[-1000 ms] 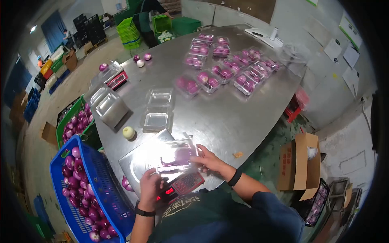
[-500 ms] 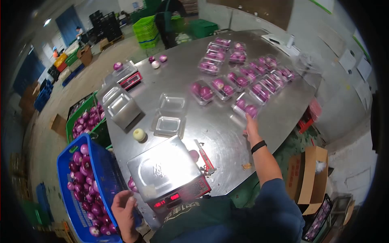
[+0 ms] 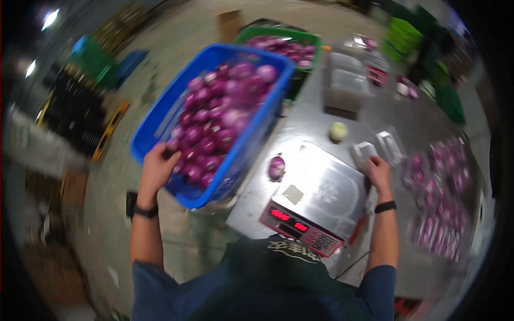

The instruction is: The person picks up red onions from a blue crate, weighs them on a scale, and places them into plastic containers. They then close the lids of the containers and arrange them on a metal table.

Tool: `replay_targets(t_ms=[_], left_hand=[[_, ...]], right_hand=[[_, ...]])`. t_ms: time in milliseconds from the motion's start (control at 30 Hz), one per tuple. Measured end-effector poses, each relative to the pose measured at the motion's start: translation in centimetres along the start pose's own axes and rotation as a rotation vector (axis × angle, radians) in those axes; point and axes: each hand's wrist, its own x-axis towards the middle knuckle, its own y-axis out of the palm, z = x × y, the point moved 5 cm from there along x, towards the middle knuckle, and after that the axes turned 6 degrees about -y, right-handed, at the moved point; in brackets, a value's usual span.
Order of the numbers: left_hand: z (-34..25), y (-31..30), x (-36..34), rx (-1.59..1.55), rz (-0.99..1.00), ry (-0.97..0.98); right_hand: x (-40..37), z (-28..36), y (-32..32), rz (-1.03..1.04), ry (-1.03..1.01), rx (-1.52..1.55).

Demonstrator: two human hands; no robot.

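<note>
Steel table [image 3: 316, 120] bears the scale [image 3: 326, 187]; left of it sits a blue crate [image 3: 251, 144] of red onions [image 3: 214, 128] — the left hand [image 3: 158, 166] curls over its rim, grasp unclear. Beyond the scale, the right hand [image 3: 377, 170] lies open on a clear clamshell [image 3: 365, 151]. Fetching step, seemingly — next needs one onion pinched.

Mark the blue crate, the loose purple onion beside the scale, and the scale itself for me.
blue crate [image 3: 250, 140]: head view, on its side wall facing the scale.
loose purple onion [image 3: 276, 167]: head view, middle of its skin.
scale [image 3: 327, 188]: head view, bare steel weighing plate.
</note>
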Motion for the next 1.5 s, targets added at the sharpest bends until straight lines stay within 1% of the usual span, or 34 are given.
replay_targets(t_ms=[67,133,167,200,267,300,367,400,500,567,600,667,733,767,800,867,900,933,1000,1067,1100,1167,1200,1267,1333,1367,1400,1467,1500], left_hand=[[2.6,-1.9,2.3,0.058,0.008,-0.1],[7.2,-2.7,4.7,0.143,-0.002,-0.139],[9.0,-2.9,5.4,0.181,-0.007,-0.147],[9.6,-2.9,6.1,0.251,0.031,-0.151],[9.7,-1.8,7.4,0.386,0.119,-0.152],[9.4,-0.9,8.0,0.411,0.209,-0.116],[9.6,2.2,9.3,0.554,0.454,-0.053],[9.9,3.8,9.6,0.621,0.578,-0.015],[13.5,8.6,10.2,0.878,0.806,-0.021],[15.2,10.2,10.5,0.973,0.866,-0.011],[16.0,11.0,10.4,1.018,0.896,-0.006],[16.9,11.8,10.0,1.053,0.873,0.029],[16.1,11.8,10.2,1.084,0.87,0.053],[18.2,12.4,10.8,0.986,0.83,-0.039],[17.9,12.2,11.1,0.895,0.787,-0.059],[15.1,9.9,11.9,0.717,0.693,-0.095],[12.4,8.5,12.4,0.594,0.71,-0.127],[11.7,8.0,12.9,0.403,0.676,-0.197],[11.1,7.3,13.5,0.02,0.598,-0.328],[8.7,7.7,12.1,-0.568,0.658,-0.453],[7.0,7.9,11.2,-0.863,0.68,-0.508],[2.3,7.3,9.2,-0.957,0.772,-0.457],[-0.2,7.1,8.1,-1.002,0.815,-0.429],[-4.4,8.0,5.7,-0.965,0.885,-0.429],[-8.5,9.3,3.0,-0.888,0.981,-0.305],[-10.4,10.1,1.6,-0.824,1.06,-0.2],[-12.0,10.6,0.3,-0.756,1.134,-0.096],[-14.3,10.6,-2.5,-0.704,1.327,-0.076],[-14.5,10.3,-3.0,-0.642,1.391,-0.021]], right_hand=[[1.9,-0.7,1.7,0.245,0.03,-0.102],[2.4,-0.7,2.6,0.455,0.029,-0.226],[2.6,-1.6,2.9,0.458,0.004,-0.261],[2.7,-2.2,3.2,0.462,-0.016,-0.299],[3.0,-1.5,3.1,0.438,-0.052,-0.377],[3.1,-1.3,3.2,0.417,-0.083,-0.437],[3.3,-0.1,2.9,0.349,-0.147,-0.545],[3.3,0.0,2.9,0.31,-0.143,-0.486],[2.9,-1.2,2.3,0.2,-0.099,-0.309],[2.8,-2.9,2.2,0.143,-0.031,-0.186],[2.8,-2.8,2.0,0.116,0.004,-0.201],[2.2,-1.4,1.4,0.063,0.075,-0.232],[1.3,1.5,0.4,-0.074,-0.119,-0.349],[0.6,3.0,-0.2,-0.143,-0.219,-0.407],[-0.4,5.1,-0.7,-0.127,-0.238,-0.434],[-3.7,10.1,-1.3,-0.104,-0.277,-0.483],[-6.0,11.4,-0.9,0.0,-0.278,-0.389],[-8.6,12.6,-0.6,0.102,-0.279,-0.297],[-13.0,15.2,0.6,0.387,-0.187,-0.432],[-16.2,18.5,1.7,0.501,-0.247,-0.424],[-17.1,20.3,2.0,0.509,-0.283,-0.382],[-17.9,23.8,2.6,0.524,-0.359,-0.294],[-17.8,25.2,2.8,0.478,-0.349,-0.231],[-17.1,28.3,3.5,0.39,-0.332,-0.102],[-16.4,33.6,4.9,0.288,-0.394,0.113],[-16.1,35.6,5.8,0.241,-0.426,0.226],[-16.0,37.3,6.8,0.227,-0.526,0.232],[-15.9,39.8,8.0,0.195,-0.725,0.24],[-15.8,40.4,8.3,0.304,-0.83,0.214]])
